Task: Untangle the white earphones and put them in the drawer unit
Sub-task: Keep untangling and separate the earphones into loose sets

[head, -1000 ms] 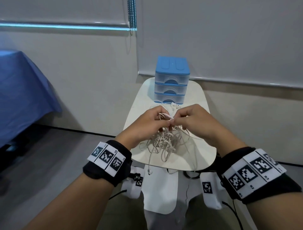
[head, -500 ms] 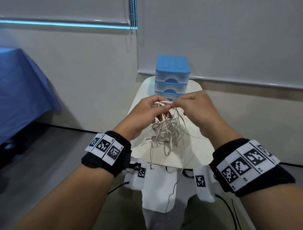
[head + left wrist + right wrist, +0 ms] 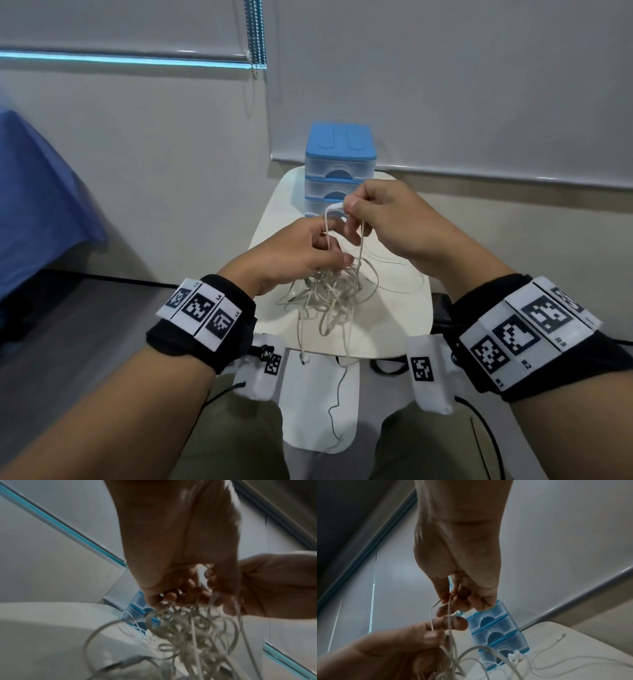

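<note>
On the small white table (image 3: 404, 315) against the wall, the drawer unit (image 3: 339, 161) stands at the far edge, blue-topped, its three drawers all pushed in, straight ahead of both hands and nearer the right one. Between it and the person, the white earphones (image 3: 329, 291) hang as one loose snarl above the tabletop, with several loops resting on the table and one earbud (image 3: 303, 358) dangling past the near edge. A further earbud pair (image 3: 515, 657) lies at the foot of the unit; whether it belongs to the same cable I cannot tell.

Just over the snarl, the left hand (image 3: 294, 255) has its fingers curled round the top of the bundle, gripping it from the left. Higher and slightly farther off, the right hand (image 3: 387, 219) pinches a single strand between thumb and forefinger, its other fingers tucked in. That strand (image 3: 328, 233) arches out of the pinch as a narrow loop and runs almost straight down into the left hand's grip.

So the relation that matters is vertical: the pinched strand's long axis rises from the held bundle, and the likely pull is upward and away from the left hand, toward the unit. A snag low in the knot could tighten it rather than free it.
</note>
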A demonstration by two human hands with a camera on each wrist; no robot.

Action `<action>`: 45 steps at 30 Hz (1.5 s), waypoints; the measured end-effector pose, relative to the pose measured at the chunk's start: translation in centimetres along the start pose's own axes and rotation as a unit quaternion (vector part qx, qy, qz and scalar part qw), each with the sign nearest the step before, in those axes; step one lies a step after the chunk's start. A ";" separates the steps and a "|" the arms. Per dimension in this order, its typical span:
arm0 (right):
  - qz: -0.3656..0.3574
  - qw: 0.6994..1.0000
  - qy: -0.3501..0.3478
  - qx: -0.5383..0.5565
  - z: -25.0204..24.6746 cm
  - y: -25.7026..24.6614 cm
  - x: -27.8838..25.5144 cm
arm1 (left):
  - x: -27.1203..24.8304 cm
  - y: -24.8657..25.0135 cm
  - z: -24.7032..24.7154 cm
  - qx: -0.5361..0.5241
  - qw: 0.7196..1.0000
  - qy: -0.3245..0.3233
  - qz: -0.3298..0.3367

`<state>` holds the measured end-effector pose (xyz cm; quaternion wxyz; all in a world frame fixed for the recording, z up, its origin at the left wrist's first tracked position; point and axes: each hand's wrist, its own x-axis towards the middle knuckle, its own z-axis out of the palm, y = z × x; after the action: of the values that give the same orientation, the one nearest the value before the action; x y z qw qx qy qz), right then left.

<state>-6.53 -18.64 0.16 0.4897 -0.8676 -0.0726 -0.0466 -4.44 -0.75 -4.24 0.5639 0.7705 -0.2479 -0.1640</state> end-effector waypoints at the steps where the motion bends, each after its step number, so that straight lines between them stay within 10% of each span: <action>1: -0.002 1.000 -0.006 0.001 -0.1 -0.2 0.1 | 0.1 0.1 0.2 -0.012 1.000 -0.011 0.010; 8: -0.029 0.998 -0.009 -0.049 -2.2 -1.2 0.4 | 1.0 -0.2 1.6 0.029 1.000 -0.006 0.005; 21: 0.001 0.966 0.255 -0.029 -2.9 2.0 1.0 | 1.5 -1.1 1.2 0.041 0.999 -0.007 -0.016; 31: 0.020 0.924 0.058 -0.379 -1.5 5.3 0.3 | 1.5 -1.3 0.8 0.034 0.999 0.016 -0.032; 39: -0.072 0.993 -0.033 -0.090 -0.3 4.8 -1.1 | 2.0 -1.6 1.4 0.010 0.999 0.024 -0.025; 45: -0.028 0.981 -0.029 -0.191 -2.0 3.4 0.0 | 1.4 -1.8 1.4 -0.034 0.999 0.002 -0.026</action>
<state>-6.02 -22.10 -1.64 0.3109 -0.9439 -0.1009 -0.0476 -3.64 -2.23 -6.34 0.5860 0.7572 -0.2207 -0.1859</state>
